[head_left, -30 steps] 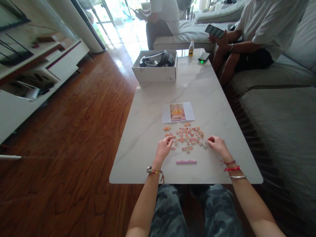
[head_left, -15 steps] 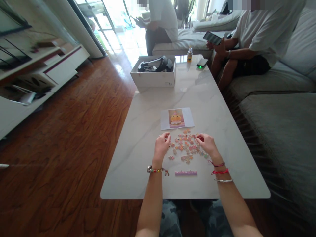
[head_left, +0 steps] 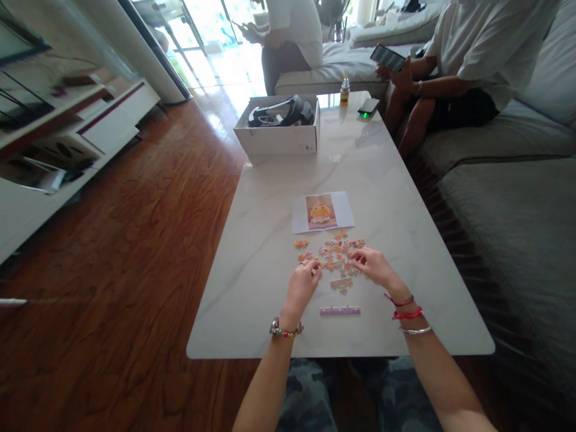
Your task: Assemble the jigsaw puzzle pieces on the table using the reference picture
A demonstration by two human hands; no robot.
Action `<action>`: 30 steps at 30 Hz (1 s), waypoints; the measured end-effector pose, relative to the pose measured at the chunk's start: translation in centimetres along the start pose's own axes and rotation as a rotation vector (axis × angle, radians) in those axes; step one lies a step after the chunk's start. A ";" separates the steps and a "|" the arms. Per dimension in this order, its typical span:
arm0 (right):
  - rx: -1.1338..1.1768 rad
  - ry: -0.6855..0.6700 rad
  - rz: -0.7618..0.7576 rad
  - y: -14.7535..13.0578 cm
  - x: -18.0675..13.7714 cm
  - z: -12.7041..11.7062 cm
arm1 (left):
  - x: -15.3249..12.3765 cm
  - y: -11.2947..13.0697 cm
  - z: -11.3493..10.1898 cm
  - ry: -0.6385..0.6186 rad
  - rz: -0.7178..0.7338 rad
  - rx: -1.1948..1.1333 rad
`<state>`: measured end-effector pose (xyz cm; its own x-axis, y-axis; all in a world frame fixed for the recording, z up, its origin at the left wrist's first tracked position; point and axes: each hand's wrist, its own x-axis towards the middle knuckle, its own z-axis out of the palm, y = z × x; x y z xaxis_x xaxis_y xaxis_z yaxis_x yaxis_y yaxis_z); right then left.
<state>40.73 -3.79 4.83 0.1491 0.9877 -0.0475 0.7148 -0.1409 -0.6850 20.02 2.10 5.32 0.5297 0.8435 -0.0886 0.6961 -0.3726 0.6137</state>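
Small orange, pink and pale jigsaw puzzle pieces (head_left: 338,255) lie in a loose pile on the white marble-look table (head_left: 252,264). My left hand (head_left: 304,284) is at the pile's near left side, fingers curled with thumb and fingertips together; whatever they pinch is too small to make out. At the right of the pile, my right hand (head_left: 375,267) has its fingertips drawn together among the pieces, and what they hold is hidden. Nearer me lies a joined lilac puzzle strip (head_left: 339,311). Just above that strip is a short joined group of pale pieces (head_left: 341,282).
Beyond the pile lies a paper sheet with a picture (head_left: 321,212) of a yellow figure. Farther back stand an open white box (head_left: 279,141) holding a headset, a small bottle (head_left: 344,93) and a device with a green light (head_left: 368,108). Two people sit on the sofa (head_left: 499,198).
My left hand has moved nearer and slightly right; orange pieces now show at the pile's upper left. My right hand has shifted slightly left. The view has tilted a little.
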 end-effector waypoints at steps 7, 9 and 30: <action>-0.071 -0.071 -0.036 0.3 -2.7 2.1 | -2.1 2.5 3.0 -0.200 0.070 0.153; -0.108 -0.068 0.001 0.6 -2.9 2.2 | -2.0 2.4 3.1 -0.230 0.068 0.183; -0.132 0.139 0.085 1.8 2.5 0.1 | -0.5 0.0 -1.1 -0.097 -0.033 0.220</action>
<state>42.31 -1.55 3.42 0.2994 0.9541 0.0061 0.7775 -0.2403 -0.5812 19.23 2.12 6.22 0.5415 0.8195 -0.1876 0.7972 -0.4297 0.4241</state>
